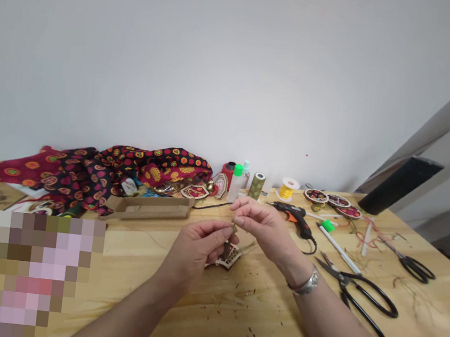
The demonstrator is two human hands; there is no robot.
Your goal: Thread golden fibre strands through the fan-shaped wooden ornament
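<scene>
My left hand [205,241] is closed, thumb and fingertips pinched at the top of a small ornament [229,258] with a pale lattice edge and a dark reddish part. The ornament hangs or rests just above the wood; my fingers hide much of it. My right hand [257,223], with a silver bracelet on its wrist, pinches with thumb and forefinger right beside the left fingertips. What lies in that pinch is thin, perhaps a cord end, but too small to tell. Dark scraps lie scattered on the wooden table [177,313] below.
Black-handled scissors [357,289], smaller scissors [415,268] and a glue gun [294,216] lie to the right. Behind are a green-capped bottle [236,183], a yellow thread spool [286,190] and round ornaments [315,196]. At left are a cardboard tray [152,209] and patterned cloth [99,177].
</scene>
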